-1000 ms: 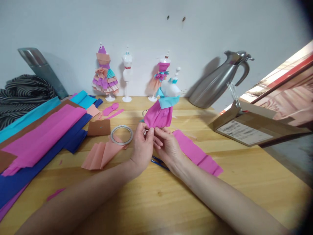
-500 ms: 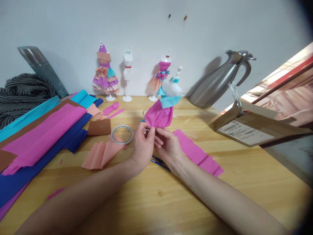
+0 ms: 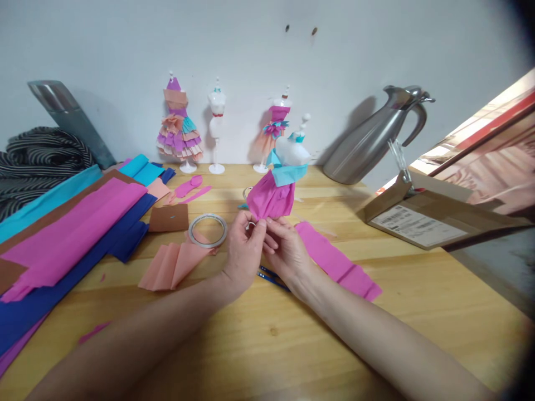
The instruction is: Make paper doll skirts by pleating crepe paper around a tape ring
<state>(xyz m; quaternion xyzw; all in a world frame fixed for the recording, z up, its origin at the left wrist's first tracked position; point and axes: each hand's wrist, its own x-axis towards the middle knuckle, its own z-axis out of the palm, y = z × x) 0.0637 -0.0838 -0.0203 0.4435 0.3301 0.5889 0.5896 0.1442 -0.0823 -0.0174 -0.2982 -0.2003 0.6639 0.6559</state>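
Observation:
A small white mannequin (image 3: 292, 149) leans away from me, wrapped in a turquoise paper band (image 3: 289, 175) with a gathered magenta paper skirt (image 3: 271, 196) below it. My left hand (image 3: 246, 245) pinches the skirt's lower edge between thumb and fingers. Close beside it, my right hand (image 3: 286, 242) is closed on the same edge, its thumb and index finger at the gathers. The mannequin's stand is hidden behind the paper and hands. Under my wrists lies a blue-handled tool (image 3: 272, 278), partly covered. A magenta paper strip (image 3: 336, 260) lies right of my right hand.
A roll of tape (image 3: 190, 229), pleated peach paper (image 3: 171, 267) and a brown piece (image 3: 169, 218) lie left of my hands. Stacked coloured paper (image 3: 83, 223) covers the far left. Mannequins (image 3: 216, 128) stand along the wall. A metal jug (image 3: 363, 145) and cardboard box (image 3: 422, 214) are right.
The view has shifted very slightly. Both hands keep their pinch on the magenta skirt, with only tiny finger movement at its gathered edge.

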